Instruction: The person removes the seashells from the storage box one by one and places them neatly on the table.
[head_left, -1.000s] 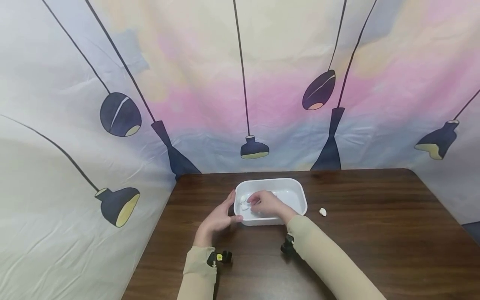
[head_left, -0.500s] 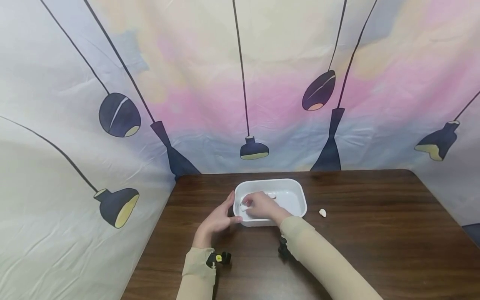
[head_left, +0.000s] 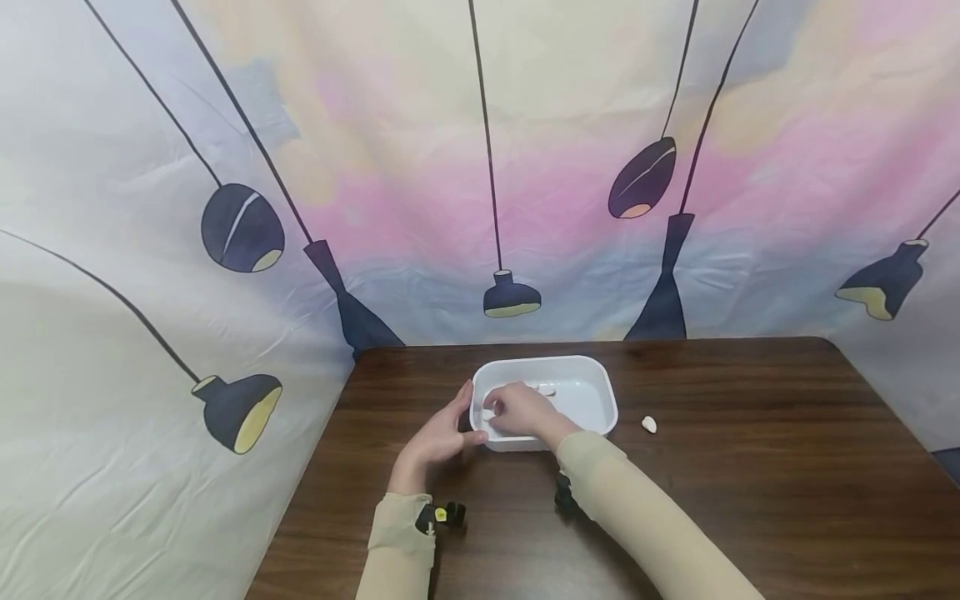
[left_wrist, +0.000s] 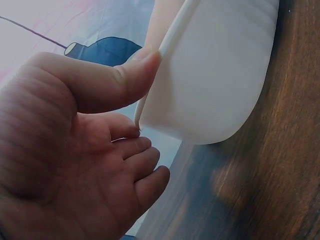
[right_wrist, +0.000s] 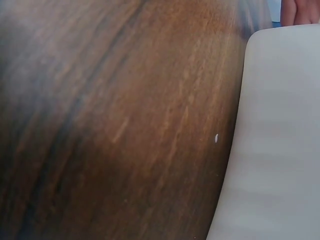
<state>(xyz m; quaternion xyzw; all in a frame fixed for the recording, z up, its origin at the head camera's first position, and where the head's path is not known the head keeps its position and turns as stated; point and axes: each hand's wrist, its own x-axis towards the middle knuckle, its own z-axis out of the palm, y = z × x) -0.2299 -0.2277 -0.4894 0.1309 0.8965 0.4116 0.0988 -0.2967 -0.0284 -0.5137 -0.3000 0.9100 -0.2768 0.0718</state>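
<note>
A white rectangular tray (head_left: 577, 400) stands near the table's far edge. My left hand (head_left: 438, 429) holds its left end, thumb at the near corner and fingers along the side. In the left wrist view, the left thumb (left_wrist: 135, 75) presses the tray's rim while the other fingers curl below. Inside the tray, my right hand (head_left: 521, 410) has its fingers bent down and pinches a small white piece (head_left: 487, 414) that looks like a garlic clove. More such pieces (head_left: 549, 391) lie behind that hand, partly hidden. The right wrist view misses its fingers.
One loose white clove-like piece (head_left: 649, 425) lies on the brown wooden table (head_left: 757, 467), right of the tray. A cloth backdrop (head_left: 405, 192) printed with hanging lamps rises directly behind the table. A tiny white fleck (right_wrist: 216, 138) sits beside the tray's outer wall.
Over the past second my right hand has shifted slightly left inside the tray, onto the pieces at its left end, uncovering pieces near the back. My left hand keeps its place.
</note>
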